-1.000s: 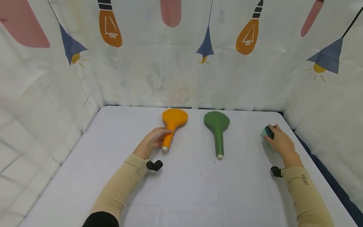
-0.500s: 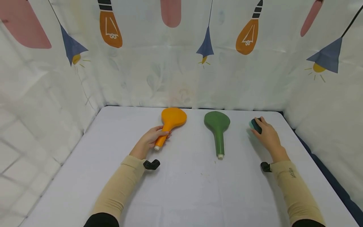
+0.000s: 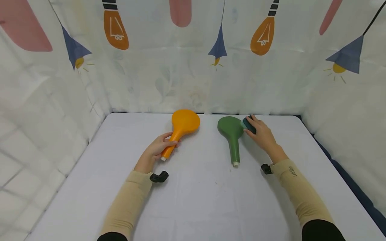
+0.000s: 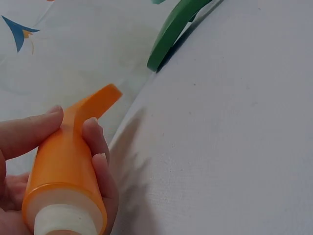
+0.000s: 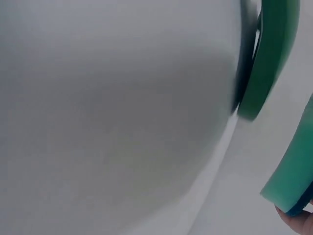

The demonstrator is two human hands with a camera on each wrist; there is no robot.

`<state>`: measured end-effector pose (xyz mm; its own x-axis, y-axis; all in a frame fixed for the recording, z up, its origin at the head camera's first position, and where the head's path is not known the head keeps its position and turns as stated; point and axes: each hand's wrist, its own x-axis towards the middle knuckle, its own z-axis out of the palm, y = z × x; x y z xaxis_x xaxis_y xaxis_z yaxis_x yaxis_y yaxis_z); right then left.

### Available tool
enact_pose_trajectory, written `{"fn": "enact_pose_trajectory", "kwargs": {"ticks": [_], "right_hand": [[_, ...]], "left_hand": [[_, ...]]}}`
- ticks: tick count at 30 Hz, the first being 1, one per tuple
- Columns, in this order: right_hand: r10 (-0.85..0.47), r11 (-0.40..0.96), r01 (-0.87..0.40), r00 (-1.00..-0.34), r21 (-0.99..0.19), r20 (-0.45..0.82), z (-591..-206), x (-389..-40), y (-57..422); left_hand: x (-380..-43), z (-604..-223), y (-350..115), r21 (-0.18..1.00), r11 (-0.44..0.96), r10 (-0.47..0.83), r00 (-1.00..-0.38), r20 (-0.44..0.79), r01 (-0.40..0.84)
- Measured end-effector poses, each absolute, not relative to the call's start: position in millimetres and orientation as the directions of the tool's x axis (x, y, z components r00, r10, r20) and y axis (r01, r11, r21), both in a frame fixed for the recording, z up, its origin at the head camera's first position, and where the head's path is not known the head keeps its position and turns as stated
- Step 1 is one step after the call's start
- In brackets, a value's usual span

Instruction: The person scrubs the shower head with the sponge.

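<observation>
My left fingers (image 4: 103, 171) grip orange handle (image 4: 64, 159), leaving head (image 3: 186, 120) free, left of green paddle (image 3: 230, 130); right fingers (image 5: 297, 223) pinch sponge (image 5: 296, 164) opposite, contact unclear.

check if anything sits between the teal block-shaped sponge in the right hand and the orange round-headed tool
Yes: the green round-headed plastic tool lies between the sponge and the orange tool in the head view. The sponge looks raised, so it might pass above.
</observation>
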<state>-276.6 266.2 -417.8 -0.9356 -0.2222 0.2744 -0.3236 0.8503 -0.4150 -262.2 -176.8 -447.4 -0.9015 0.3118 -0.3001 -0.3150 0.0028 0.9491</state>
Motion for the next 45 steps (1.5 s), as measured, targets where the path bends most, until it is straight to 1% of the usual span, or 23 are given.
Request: {"fn": "enact_pose_trajectory", "kwargs": {"ticks": [7,14,22,27,32,39,41,45], "right_hand": [[-0.297,0.793,-0.399,-0.913,-0.461,0.280,-414,-283,222],[-0.390,0.731,-0.485,-0.874,-0.479,0.290,-411,-291,178],[-0.387,0.687,-0.499,-0.866,-0.528,0.316,-404,-297,144],[-0.383,0.674,-0.508,-0.861,-0.536,0.335,-397,-304,131],[-0.398,0.651,-0.556,-0.830,-0.517,0.391,-387,-309,123],[-0.455,0.650,-0.619,-0.782,-0.441,0.427,-385,-307,106],[-0.489,0.635,-0.657,-0.749,-0.406,0.447,-387,-304,101],[-0.570,0.589,-0.746,-0.655,-0.310,0.496,-391,-297,91]], "left_hand": [[-254,-450,-171,0.962,0.047,0.365,-0.892,-0.266,-0.268],[-244,-452,-168,0.976,0.017,0.401,-0.893,-0.204,-0.215],[-245,-436,-168,0.991,0.029,0.435,-0.891,-0.133,-0.134],[-246,-421,-171,0.995,0.026,0.439,-0.893,-0.100,-0.099],[-247,-410,-174,0.997,0.022,0.434,-0.898,-0.070,-0.067],[-246,-406,-179,0.999,0.034,0.415,-0.909,-0.043,-0.032],[-245,-408,-179,0.998,0.038,0.403,-0.914,-0.054,-0.042],[-240,-412,-177,0.997,0.037,0.368,-0.927,-0.077,-0.068]]}}
